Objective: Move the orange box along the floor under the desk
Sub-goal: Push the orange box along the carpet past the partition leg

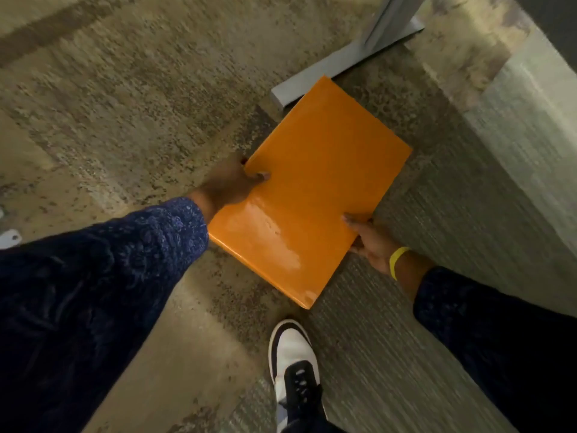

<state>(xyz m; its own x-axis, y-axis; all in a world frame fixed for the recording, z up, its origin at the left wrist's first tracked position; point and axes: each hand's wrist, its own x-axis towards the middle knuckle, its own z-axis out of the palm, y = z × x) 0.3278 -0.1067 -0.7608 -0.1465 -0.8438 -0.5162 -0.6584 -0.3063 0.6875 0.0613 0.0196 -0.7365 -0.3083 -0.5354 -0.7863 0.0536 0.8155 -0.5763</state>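
A flat, glossy orange box (312, 189) is in the middle of the view, over the carpeted floor. I cannot tell whether it rests on the floor or is lifted. My left hand (228, 182) grips its left edge, thumb on the top face. My right hand (371, 242), with a yellow band at the wrist, holds its right edge, fingers under the side. The box's far corner lies next to the grey metal foot of the desk leg (340, 62).
The desk leg's upright (390, 20) rises at the top right. Patterned carpet (140, 89) covers the floor. My white and black shoe (295, 367) stands just below the box. A small white object (11, 238) lies at the left edge.
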